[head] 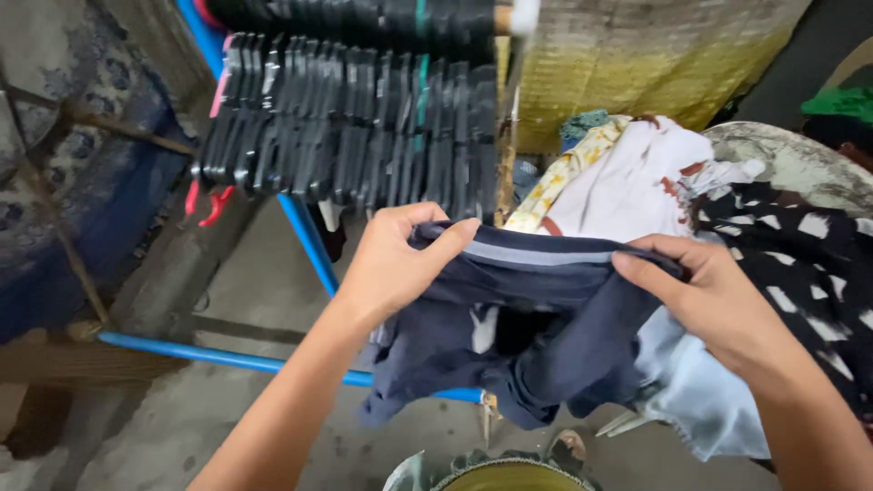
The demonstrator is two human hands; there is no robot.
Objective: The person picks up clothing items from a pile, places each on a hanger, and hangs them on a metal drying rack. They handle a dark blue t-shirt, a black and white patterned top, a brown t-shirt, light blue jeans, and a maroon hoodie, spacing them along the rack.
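Seen from above, looking down at two bare hands holding up a dark navy garment [536,309] at chest height. Left hand [396,264] gripping the garment's upper left edge, fingers [452,232] curled closed over the fabric with the thumb tucked beneath. Right hand [718,295] gripping the upper right edge, fingers [650,273] closed flat along the top and pinching the cloth. Stretched taut between the two hands: the garment's top hem, with a pale grey band [546,255] running along it. Below the hem, the navy cloth hanging in loose folds, bunched toward the bottom centre.

Just behind the garment, a heap of laundry: a white cloth with reddish-brown marks [637,177], a yellow floral piece [559,177] to its left, and a black fabric with white blotches [800,245] to the right, partly hidden by the right forearm. Under the right wrist, a pale blue cloth [700,391] touching the navy folds.

Upper left, a dense row of black clothes hangers [355,118] packed side by side, with a few red ones [205,200] at the left end. Beneath them, a blue metal frame [236,359] crossing low over a grey concrete floor [227,409]. At the bottom edge, the rim of a round yellowish container [509,473], only partly visible. Behind the laundry, a woven yellowish wall [637,64].
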